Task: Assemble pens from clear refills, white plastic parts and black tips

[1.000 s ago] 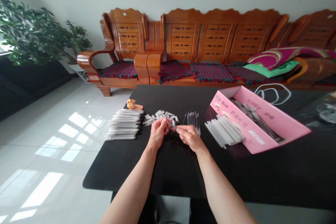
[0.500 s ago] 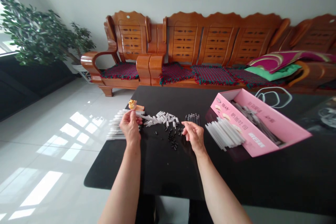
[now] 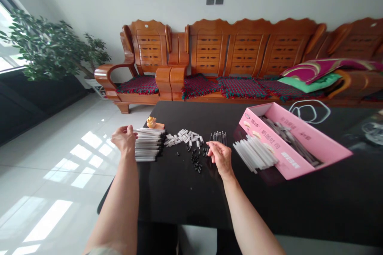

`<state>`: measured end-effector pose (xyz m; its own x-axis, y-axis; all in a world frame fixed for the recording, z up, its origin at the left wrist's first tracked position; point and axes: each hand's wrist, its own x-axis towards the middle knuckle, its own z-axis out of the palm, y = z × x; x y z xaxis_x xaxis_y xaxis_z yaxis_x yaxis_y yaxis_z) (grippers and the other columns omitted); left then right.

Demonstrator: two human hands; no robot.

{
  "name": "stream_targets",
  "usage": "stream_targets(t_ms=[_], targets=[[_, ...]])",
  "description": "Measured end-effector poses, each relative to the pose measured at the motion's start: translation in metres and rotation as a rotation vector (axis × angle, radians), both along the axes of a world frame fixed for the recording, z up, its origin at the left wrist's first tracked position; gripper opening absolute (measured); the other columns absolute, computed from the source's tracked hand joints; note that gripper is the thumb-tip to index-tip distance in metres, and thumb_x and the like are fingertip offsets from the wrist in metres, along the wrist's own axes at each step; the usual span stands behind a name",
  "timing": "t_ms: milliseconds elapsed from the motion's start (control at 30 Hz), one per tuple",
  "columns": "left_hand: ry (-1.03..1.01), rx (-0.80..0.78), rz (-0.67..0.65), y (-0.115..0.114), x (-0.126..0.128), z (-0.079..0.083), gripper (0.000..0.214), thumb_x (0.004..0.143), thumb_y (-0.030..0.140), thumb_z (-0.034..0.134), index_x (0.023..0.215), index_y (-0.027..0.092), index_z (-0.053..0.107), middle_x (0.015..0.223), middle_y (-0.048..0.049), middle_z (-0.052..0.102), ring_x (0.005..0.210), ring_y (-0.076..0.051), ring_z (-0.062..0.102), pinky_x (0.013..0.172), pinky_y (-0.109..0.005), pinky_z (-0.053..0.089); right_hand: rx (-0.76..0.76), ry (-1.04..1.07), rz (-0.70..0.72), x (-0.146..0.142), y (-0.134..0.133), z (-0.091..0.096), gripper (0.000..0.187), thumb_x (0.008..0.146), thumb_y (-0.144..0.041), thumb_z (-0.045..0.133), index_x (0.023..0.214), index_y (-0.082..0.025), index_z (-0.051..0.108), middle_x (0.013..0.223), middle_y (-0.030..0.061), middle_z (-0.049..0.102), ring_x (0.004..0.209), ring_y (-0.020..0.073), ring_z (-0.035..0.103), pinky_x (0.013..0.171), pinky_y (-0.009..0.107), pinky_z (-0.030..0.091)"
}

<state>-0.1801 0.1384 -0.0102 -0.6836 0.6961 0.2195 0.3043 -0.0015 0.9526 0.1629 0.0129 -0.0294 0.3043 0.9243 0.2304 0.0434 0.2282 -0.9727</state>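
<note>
My left hand (image 3: pixel 125 138) is at the left end of the stack of assembled pens (image 3: pixel 150 144) on the black table (image 3: pixel 185 191), its fingertips pinching the end of the top pen. My right hand (image 3: pixel 220 155) rests on the table with fingers loosely apart and nothing in it. Its fingertips lie just below a small bunch of dark refills (image 3: pixel 218 136) and right of several scattered small black pieces (image 3: pixel 196 160). A heap of white caps (image 3: pixel 184 135) sits between the pens and the refills.
A row of clear pen barrels (image 3: pixel 255 152) leans against a pink box (image 3: pixel 302 149) holding more dark parts. A small yellow figurine (image 3: pixel 152 121) stands behind the pens. A white cable (image 3: pixel 309 109) lies at the back right. Wooden sofas line the wall; the table's left edge is beside the pens.
The hands, first together over one pen at the centre, have parted. My left hand carried the pen left to the stack; my right hand dropped to the table by the refills.
</note>
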Motion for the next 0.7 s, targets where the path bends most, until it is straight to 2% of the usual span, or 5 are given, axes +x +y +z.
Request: stream_targets(t_ms=[133,233,367,533,700], targets=[[0.049,-0.038,0.037,-0.005,-0.006,-0.003,0.037,0.073,0.051,0.063,0.081,0.016,0.068,0.053,-0.0073,0.061,0.044,-0.021,0.060,0.048,-0.035,0.047,-0.006,-0.016,0.025,0.000,-0.001,-0.001,0.031,0.086,-0.043,0.059,0.090,-0.014,0.071,0.054,-0.0014,0.060,0.036,0.0079,0.042,0.036,0.021,0.029],[0.119,-0.015,0.056,-0.011,0.007,0.000,0.033,0.077,0.046,0.060,0.086,0.015,0.069,0.056,-0.0069,0.062,0.046,-0.020,0.060,0.049,-0.033,0.047,-0.022,-0.051,0.028,0.001,0.000,-0.004,0.033,0.086,-0.044,0.059,0.091,-0.014,0.071,0.055,-0.0012,0.060,0.037,0.0088,0.044,0.037,0.021,0.031],[0.248,0.097,-0.018,-0.026,0.065,0.002,0.033,0.085,0.039,0.053,0.104,0.017,0.068,0.076,-0.0063,0.068,0.055,-0.017,0.062,0.056,-0.030,0.049,-0.015,-0.203,-0.145,0.005,0.003,-0.005,0.034,0.085,-0.045,0.057,0.086,-0.014,0.071,0.051,-0.0007,0.059,0.042,0.0132,0.053,0.045,0.023,0.040],[0.325,0.147,-0.358,-0.050,0.147,-0.016,0.024,0.088,0.032,0.053,0.103,0.020,0.068,0.086,-0.0041,0.069,0.061,-0.013,0.062,0.063,-0.026,0.049,-0.128,-0.578,-0.444,0.043,-0.005,0.000,0.027,0.082,-0.037,0.054,0.079,-0.018,0.073,0.056,0.0056,0.066,0.054,0.0216,0.062,0.058,0.031,0.045],[0.329,0.112,-0.442,-0.061,0.162,-0.037,0.022,0.090,0.026,0.050,0.098,0.019,0.068,0.081,-0.0033,0.067,0.058,-0.012,0.060,0.065,-0.026,0.049,-0.305,-0.986,-0.574,0.104,-0.029,-0.005,0.010,0.068,-0.032,0.068,0.062,-0.024,0.067,0.054,0.0072,0.063,0.052,0.0247,0.057,0.052,0.035,0.038]])
